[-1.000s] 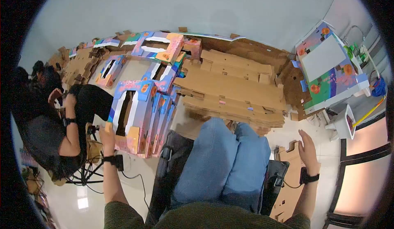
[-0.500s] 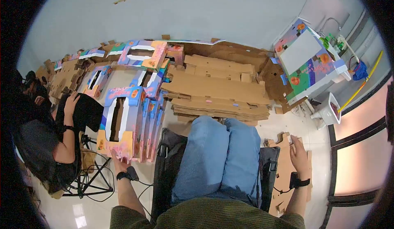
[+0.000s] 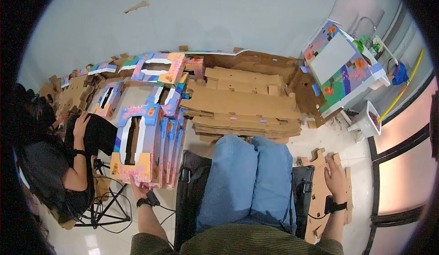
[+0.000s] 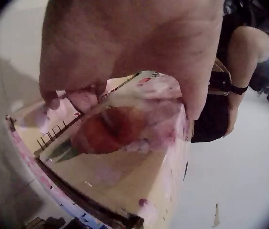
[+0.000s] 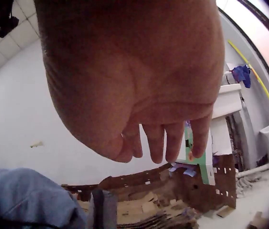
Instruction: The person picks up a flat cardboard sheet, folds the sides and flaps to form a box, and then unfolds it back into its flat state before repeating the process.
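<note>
My left hand is at the lower end of the front printed carton, which leads a row of similar cartons standing close together. In the left wrist view, the left hand lies over the carton's peach-printed end, with fingertips touching near the seam; part of the thumb side is hidden. Off to the right, my right hand hangs beside the seat with relaxed fingers, overlapping cut cardboard on the floor. The right wrist view shows the right hand holding nothing.
Flat brown cardboard sheets are stacked ahead of my knees. More printed cartons stand behind the front row. Another person sits at left near a black tripod. A large printed box leans by a white basin.
My left hand has gone from the front carton's left side down to its lower end. My right hand stays relaxed at the right. The other person's hand has lowered onto their leg.
</note>
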A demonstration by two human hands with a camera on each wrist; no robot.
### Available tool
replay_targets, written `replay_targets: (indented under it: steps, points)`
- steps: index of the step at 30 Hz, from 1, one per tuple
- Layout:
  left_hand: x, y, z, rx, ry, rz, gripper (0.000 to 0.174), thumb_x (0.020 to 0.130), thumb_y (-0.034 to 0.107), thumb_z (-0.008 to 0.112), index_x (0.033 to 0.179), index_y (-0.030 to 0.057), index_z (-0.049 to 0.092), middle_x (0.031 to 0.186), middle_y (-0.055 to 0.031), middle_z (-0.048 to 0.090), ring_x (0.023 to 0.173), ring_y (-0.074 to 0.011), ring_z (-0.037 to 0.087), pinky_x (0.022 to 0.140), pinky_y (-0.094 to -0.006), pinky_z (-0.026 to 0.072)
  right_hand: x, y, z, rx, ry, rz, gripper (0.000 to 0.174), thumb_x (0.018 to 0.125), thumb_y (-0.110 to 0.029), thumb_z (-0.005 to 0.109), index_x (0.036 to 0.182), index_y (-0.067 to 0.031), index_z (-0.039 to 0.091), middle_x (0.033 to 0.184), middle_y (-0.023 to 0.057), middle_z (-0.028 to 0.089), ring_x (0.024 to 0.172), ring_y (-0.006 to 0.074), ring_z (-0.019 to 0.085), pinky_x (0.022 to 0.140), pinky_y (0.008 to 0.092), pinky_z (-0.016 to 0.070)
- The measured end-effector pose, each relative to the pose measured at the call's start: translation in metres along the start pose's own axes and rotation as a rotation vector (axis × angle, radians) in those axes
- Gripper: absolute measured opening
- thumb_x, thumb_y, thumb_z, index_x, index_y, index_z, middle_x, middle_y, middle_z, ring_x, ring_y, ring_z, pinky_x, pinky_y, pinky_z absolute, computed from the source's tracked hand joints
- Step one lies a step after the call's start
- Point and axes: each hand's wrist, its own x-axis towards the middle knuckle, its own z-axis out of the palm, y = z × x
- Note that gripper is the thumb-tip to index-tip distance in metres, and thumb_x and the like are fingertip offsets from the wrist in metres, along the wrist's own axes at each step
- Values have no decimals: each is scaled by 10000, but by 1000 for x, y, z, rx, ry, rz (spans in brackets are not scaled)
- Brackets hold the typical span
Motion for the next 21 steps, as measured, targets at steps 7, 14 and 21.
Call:
replay_targets:
  steps: [7,14,21]
  points:
    - [18,1,-1,13,-75,-58,765,741,853,648,903,109,583,660,-60,556,579,-239,543,558,-444,486,-1,13,2,-28,9,12,454,990,-76,549,1443,-64,516,1410,217,576,1308,403,544,1082,455,459]
    - [19,20,32,-85,-150,262,558,867,636,721,1119,141,663,884,11,646,745,-117,584,675,-284,502,0,8,0,24,18,12,444,1011,-95,532,1453,-54,504,1433,215,562,1344,393,518,1107,452,437]
    - [-84,62,71,-108,-456,320,646,971,542,632,1415,89,510,1375,-66,604,1237,-204,599,1015,-363,511,-10,4,-11,55,57,-37,434,1028,-90,519,1460,-58,500,1477,204,533,1394,370,481,1151,433,401]
